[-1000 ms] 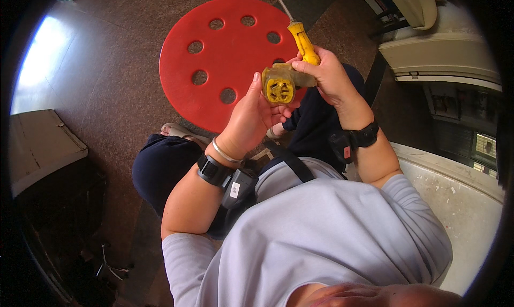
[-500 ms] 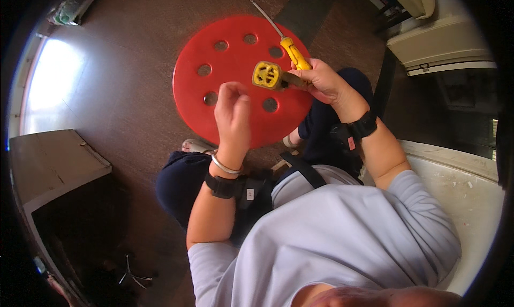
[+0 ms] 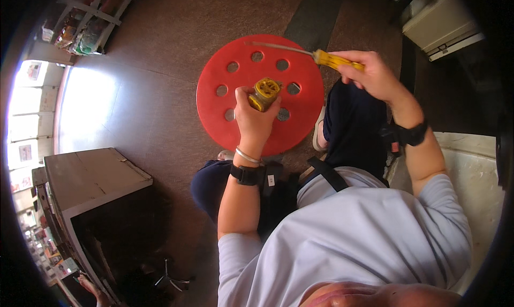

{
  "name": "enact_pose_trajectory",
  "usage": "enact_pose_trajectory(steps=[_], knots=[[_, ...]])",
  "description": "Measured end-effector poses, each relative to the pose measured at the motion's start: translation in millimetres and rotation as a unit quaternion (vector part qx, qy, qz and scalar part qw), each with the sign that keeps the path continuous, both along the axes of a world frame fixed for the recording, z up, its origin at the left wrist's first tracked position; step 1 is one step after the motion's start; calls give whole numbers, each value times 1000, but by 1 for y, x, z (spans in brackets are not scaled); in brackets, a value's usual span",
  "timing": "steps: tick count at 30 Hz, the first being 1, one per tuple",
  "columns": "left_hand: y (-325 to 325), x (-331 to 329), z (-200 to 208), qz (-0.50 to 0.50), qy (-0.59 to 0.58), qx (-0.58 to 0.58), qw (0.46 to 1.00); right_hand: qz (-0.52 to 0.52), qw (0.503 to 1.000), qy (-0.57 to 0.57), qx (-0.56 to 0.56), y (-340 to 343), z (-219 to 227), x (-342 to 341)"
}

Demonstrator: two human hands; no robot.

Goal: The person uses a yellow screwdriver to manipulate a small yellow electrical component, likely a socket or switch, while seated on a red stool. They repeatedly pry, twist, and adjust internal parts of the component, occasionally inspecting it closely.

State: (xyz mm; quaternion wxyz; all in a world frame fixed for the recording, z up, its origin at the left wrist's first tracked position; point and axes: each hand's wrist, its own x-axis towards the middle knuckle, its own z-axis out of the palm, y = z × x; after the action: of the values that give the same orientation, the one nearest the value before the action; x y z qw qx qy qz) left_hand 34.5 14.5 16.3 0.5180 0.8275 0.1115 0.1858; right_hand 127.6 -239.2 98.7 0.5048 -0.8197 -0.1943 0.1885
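Note:
My left hand [image 3: 252, 119] is closed around a small boxy yellow-and-grey piece [image 3: 262, 100]. The end turned up is yellow, with dark slots in it. My right hand [image 3: 369, 74] grips a screwdriver by its yellow handle [image 3: 338, 61]; the thin metal shaft points left. Both hands are over a round red stool [image 3: 290, 134] with a ring of holes in its seat. The screwdriver's tip lies above the far part of the seat, well apart from the piece in my left hand.
My knees [image 3: 356, 130] flank the stool's near side. A box-like cabinet [image 3: 96, 173] with a dark hollow stands at the left. Farther left are bright shelves and a rack of goods [image 3: 91, 26]. A pale appliance [image 3: 441, 26] is at the far right.
The yellow-and-grey piece has passed from my right hand to my left. My right hand has moved right with the screwdriver, whose shaft has swung round toward the left. The view has shifted.

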Motion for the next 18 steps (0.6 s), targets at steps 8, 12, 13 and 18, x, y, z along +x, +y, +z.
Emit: enact_pose_trajectory(steps=[8,12,13,18], knots=[[1,0,-12,-16,-26,84,996,91,988,-98,-76,-48,37,-33],[2,-3,-16,-36,-20,91,995,113,982,-121,-89,-51,39,-33],[2,-3,-17,-41,-23,99,994,120,979,-136,-94,-52,41,-31],[0,-3,-8,-83,-60,175,979,156,945,-211,-193,-38,72,-35]])
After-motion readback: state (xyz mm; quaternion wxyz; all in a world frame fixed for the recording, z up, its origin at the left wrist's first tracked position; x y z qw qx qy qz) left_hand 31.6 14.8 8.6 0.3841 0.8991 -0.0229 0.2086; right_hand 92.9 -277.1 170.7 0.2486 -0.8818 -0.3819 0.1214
